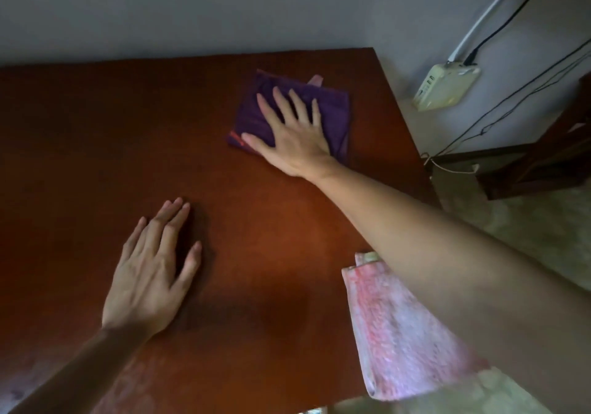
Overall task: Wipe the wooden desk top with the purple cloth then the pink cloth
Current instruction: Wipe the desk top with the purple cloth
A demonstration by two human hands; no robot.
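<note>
Purple cloth flat under right hand, far from left hand.

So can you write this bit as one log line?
step: purple wipe | right hand flat on purple cloth | left hand flat on desk | pink cloth waiting

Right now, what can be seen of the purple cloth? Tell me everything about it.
The purple cloth is a dark violet, soft-looking fabric folded into a rough square, with a red strip at its near left corner and a pale pink bit showing past its far edge. It lies flat on the wooden desk top near the far right corner. The right hand presses on it with straight, spread fingers, covering its near part.
</note>
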